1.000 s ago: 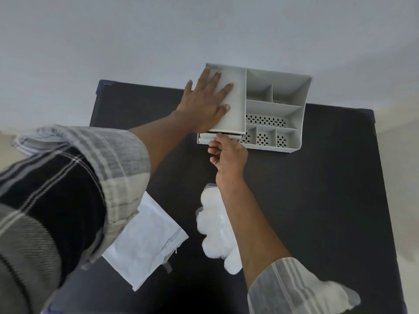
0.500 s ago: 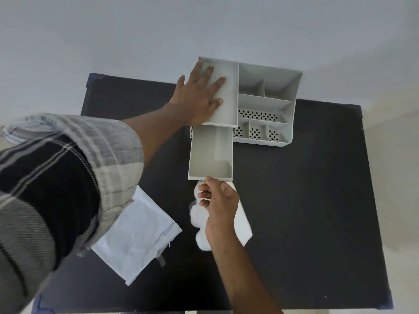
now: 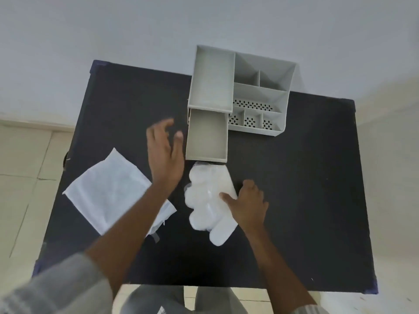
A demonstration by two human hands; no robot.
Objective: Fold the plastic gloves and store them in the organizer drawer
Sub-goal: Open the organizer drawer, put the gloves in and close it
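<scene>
The organizer is the landmark: a grey plastic unit with several open compartments, some with perforated walls, seated at the far edge of the black table.

1. Drawer. The drawer projects from the near face of the organizer, under its left-hand tray. It is pulled out toward the person and its interior is bare.

2. Plastic gloves. The plastic gloves lie flat on the table directly in front of the open drawer, on the person's side of the organizer. The far edge of the pile touches or slightly underlaps the drawer front; which of the 2 cannot be told. The material is translucent white, and rounded finger shapes show along its left and near edges. The number of gloves in the pile cannot be told.

3. Right hand. The right hand rests palm down on the right edge of the gloves, nearer the person than the drawer. The fingers are loosely curled, the thumb laid on the plastic; no pinch is visible.

4. Left hand. The left hand hangs above the table just left of the drawer, blurred. Its fingers are spread wide and hold nothing.

5. White bag. A flat white bag lies on the table well left of the organizer and nearer the person, partly under the left forearm.
</scene>
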